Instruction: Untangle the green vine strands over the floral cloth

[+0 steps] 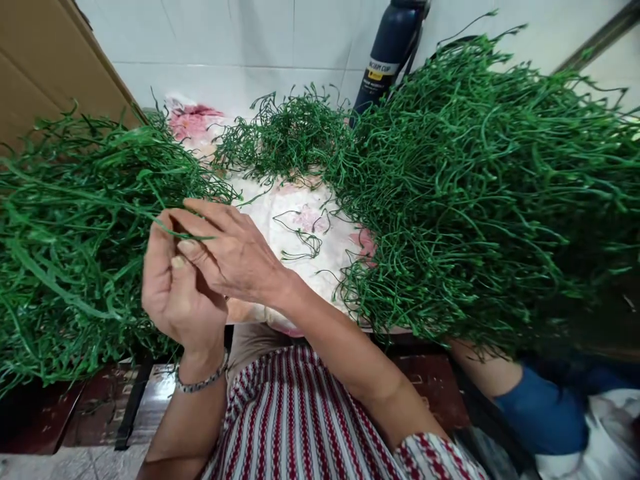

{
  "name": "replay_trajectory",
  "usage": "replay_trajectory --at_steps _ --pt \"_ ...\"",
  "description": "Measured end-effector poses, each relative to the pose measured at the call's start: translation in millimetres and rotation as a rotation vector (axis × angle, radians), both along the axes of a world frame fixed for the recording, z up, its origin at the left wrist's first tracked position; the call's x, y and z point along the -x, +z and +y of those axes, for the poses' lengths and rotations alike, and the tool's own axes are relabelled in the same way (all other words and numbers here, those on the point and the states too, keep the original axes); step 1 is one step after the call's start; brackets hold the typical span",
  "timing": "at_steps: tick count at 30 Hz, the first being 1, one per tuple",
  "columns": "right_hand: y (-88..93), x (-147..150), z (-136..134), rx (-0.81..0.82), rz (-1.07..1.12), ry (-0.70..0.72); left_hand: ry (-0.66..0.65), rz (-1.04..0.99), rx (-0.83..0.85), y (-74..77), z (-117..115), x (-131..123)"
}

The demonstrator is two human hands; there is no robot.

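Observation:
At the edge of the left heap of thin green stems (pixel 75 253), my two hands meet. My left hand (pixel 183 293), with a bracelet at the wrist, has its fingers curled and its thumb pressed in, pinching a green stem (pixel 197 237). My right hand (pixel 237 250) reaches across from the right, its thumb and fingers closed on the same stem. One end of this stem lies over the right fingers; the rest runs toward the left heap. A few loose thin stems (pixel 307 247) lie on the flowered cloth (pixel 255 220) to the right of my hands.
A large heap of tipped stems (pixel 475 187) covers the right side, and a smaller bunch (pixel 295 133) sits at the back. Behind stands a dark blue flask (pixel 383 60) against the tiled wall (pixel 250 33). A cardboard box (pixel 50 60) is back left. Another person's knee (pixel 493 373) shows lower right.

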State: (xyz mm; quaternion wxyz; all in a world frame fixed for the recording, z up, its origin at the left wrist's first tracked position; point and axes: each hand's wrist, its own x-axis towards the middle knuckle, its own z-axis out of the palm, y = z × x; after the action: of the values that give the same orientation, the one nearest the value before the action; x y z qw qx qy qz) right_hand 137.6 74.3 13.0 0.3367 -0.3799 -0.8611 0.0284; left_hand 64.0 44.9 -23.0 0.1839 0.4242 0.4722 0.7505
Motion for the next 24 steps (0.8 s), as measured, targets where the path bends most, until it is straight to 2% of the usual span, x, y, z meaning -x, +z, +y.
replay_trajectory --at_steps 3,6,9,10,11,13,15,16,19,21,22,24 --pt "-0.1 7 4 -0.021 -0.043 -0.012 0.044 0.002 -0.085 -11.5 -6 -7" --pt "0.4 10 8 -0.008 -0.085 -0.048 0.171 0.117 -0.207 -16.8 -21 -12" --pt "0.7 18 13 0.012 -0.146 -0.117 0.242 0.392 -0.182 -9.5 -42 -10" --pt "0.0 21 13 0.017 -0.174 -0.132 0.174 0.563 -0.167 -4.5 -46 -7" --pt "-1.4 24 14 0.023 -0.201 -0.141 0.127 0.682 -0.187 1.2 -47 -3" --pt "-5.8 29 12 0.024 -0.231 -0.139 0.194 0.776 -0.238 11.6 -41 10" --pt "-11.2 30 10 0.043 -0.233 -0.12 0.258 0.965 -0.066 16.2 -25 27" --pt "-13.8 27 8 0.057 -0.225 -0.099 0.274 1.062 0.078 15.4 -16 36" --pt "-19.7 5 5 0.102 -0.192 0.029 0.375 1.096 0.264 2.1 6 61" --pt "-23.1 -20 5 0.128 -0.182 0.083 0.402 1.131 0.337 -8.7 12 71" --pt "-25.3 -35 5 0.15 -0.201 0.065 0.395 1.153 0.356 -12.4 12 73" --pt "-31.3 -64 5 0.228 -0.334 -0.092 0.366 1.179 0.348 -14.4 8 74"
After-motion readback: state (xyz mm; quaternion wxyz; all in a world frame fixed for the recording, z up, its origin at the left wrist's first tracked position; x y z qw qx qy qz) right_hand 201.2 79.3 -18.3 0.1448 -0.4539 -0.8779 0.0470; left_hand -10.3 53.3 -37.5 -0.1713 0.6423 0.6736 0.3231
